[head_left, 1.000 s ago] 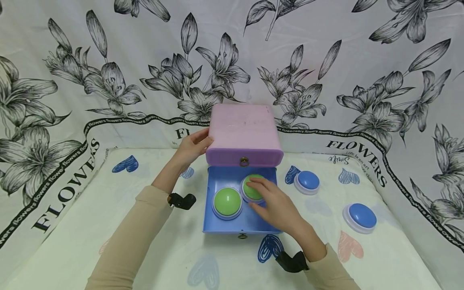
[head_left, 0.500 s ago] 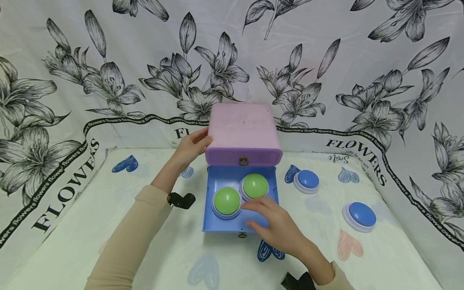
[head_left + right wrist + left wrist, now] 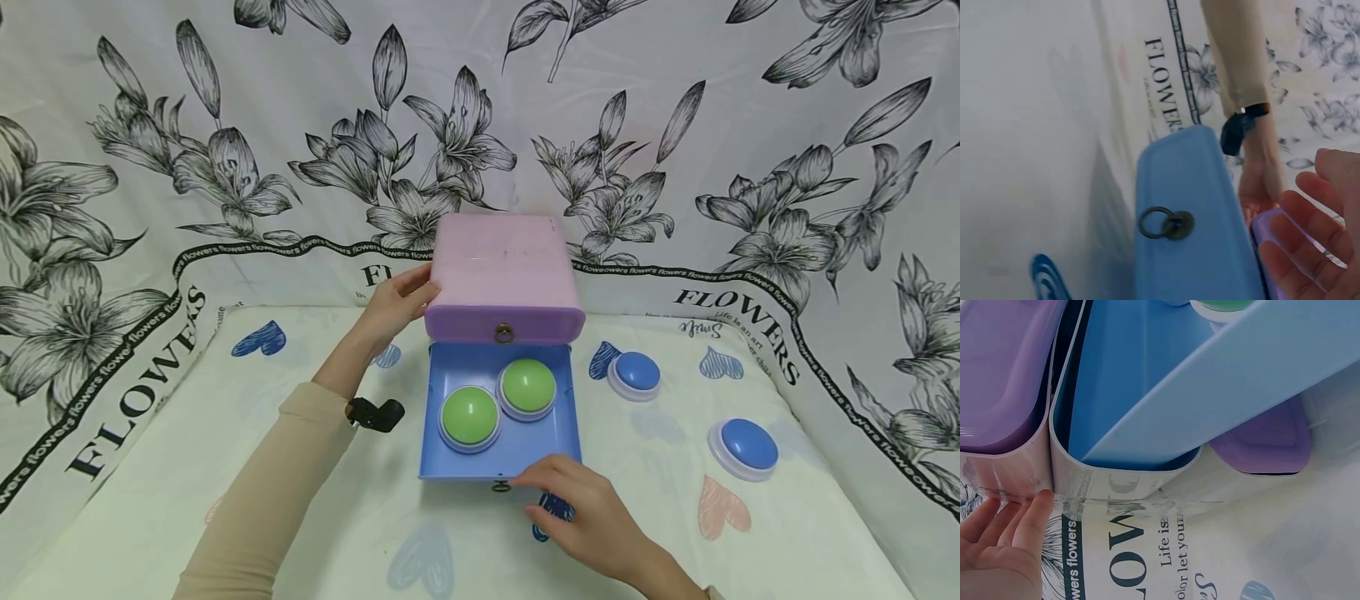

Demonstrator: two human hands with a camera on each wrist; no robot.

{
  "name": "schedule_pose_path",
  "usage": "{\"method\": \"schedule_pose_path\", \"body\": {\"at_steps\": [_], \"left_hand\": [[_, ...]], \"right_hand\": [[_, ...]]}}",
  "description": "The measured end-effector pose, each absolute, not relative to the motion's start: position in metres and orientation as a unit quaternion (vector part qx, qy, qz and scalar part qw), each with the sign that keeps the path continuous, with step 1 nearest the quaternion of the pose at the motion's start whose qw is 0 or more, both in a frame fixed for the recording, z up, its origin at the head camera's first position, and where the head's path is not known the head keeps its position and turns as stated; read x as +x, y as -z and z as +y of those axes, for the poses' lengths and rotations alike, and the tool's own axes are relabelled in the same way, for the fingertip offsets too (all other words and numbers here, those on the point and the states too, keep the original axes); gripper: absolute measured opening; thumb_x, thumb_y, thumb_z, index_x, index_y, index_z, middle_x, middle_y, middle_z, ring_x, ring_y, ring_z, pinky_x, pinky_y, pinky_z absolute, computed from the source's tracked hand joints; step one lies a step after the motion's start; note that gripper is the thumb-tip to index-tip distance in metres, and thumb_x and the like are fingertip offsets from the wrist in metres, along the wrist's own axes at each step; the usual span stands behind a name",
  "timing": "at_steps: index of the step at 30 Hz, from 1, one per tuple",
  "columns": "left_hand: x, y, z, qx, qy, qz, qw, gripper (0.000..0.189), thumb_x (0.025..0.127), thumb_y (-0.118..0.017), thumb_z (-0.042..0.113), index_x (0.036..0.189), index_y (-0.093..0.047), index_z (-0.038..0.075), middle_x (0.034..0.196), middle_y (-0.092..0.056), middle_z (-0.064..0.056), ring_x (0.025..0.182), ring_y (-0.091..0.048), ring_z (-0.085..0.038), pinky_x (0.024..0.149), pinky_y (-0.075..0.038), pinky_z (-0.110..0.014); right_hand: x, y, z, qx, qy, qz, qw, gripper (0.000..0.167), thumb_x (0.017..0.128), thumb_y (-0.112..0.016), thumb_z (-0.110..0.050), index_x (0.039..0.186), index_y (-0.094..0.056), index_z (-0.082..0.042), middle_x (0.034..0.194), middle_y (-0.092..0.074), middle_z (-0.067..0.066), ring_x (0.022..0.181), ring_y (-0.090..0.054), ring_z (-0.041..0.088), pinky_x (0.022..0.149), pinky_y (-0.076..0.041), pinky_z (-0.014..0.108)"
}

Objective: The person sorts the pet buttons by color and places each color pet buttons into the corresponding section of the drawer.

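The hands are well apart. The left hand (image 3: 393, 304) has its fingertips against the side of a glossy pink-topped plastic drawer unit (image 3: 504, 258), probably to steady it while the blue plastic drawer (image 3: 536, 450) juts out below the purple top drawer front (image 3: 465, 325). The right hand (image 3: 592, 517) holds nothing; its fingers are spread and slightly bent beside the drawer's front edge, near the round brass-coloured ring pull (image 3: 1180, 225). Whether a fingertip touches that edge cannot be told.

Inside the drawer, a green domed button with a white base (image 3: 470, 415) sits to the left, nearer the front, and a second green domed button (image 3: 528, 385) sits close behind it to the right, both dome up, the walls likely keeping them from straying. Two blue domed buttons with white bases stand on the bench to the right, outside the drawer.

The backdrop cloth reads "FLOWERS" in large capitals, with "flowers" repeated along its black band (image 3: 315, 244). Smaller lettering includes "Smile" and "Life is an art". No brand can be read on the buttons or drawers.
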State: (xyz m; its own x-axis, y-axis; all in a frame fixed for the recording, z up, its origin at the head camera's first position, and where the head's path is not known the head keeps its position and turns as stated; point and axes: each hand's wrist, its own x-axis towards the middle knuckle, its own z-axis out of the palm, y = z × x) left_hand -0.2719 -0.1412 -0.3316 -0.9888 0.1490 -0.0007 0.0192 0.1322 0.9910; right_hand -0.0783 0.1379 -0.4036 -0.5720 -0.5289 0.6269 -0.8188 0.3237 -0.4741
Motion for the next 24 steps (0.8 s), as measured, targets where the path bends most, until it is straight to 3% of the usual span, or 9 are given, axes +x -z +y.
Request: {"method": "schedule_pose_path", "body": {"at_steps": [5, 12, 24], "left_hand": [[-0.272, 0.331, -0.142, 0.056, -0.655, 0.752, 0.049, 0.058, 0.089, -0.06, 0.032, 0.142, -0.038, 0.018, 0.143, -0.041, -0.001, 0.122, -0.048, -0.014, 0.096, -0.048, -0.03], [-0.271, 0.331, -0.142, 0.052, -0.655, 0.752, 0.05, 0.06, 0.088, -0.061, 0.035, 0.141, -0.038, 0.02, 0.143, -0.041, 0.0, 0.122, -0.048, -0.015, 0.096, -0.048, -0.031], [-0.272, 0.332, -0.141, 0.052, -0.654, 0.753, 0.048, 0.059, 0.089, -0.061, 0.035, 0.141, -0.039, 0.019, 0.142, -0.042, 0.0, 0.122, -0.048, -0.014, 0.096, -0.047, -0.031]], "right_hand": [[-0.072, 0.421, 0.136, 0.436, -0.433, -0.771, 0.169, 0.03, 0.08, -0.07, -0.004, 0.108, -0.062, -0.012, 0.097, -0.064, -0.002, 0.078, -0.058, 0.004, 0.065, -0.049, 0.009], [-0.065, 0.443, 0.133, 0.401, -0.453, -0.79, 0.102, 0.028, 0.082, -0.067, -0.001, 0.106, -0.062, -0.013, 0.092, -0.065, 0.0, 0.076, -0.059, 0.001, 0.06, -0.049, 0.007], [-0.068, 0.467, 0.126, 0.278, -0.438, -0.854, 0.041, 0.015, 0.085, -0.067, -0.016, 0.098, -0.068, -0.009, 0.08, -0.065, -0.009, 0.067, -0.056, -0.005, 0.052, -0.048, 0.012]]}}
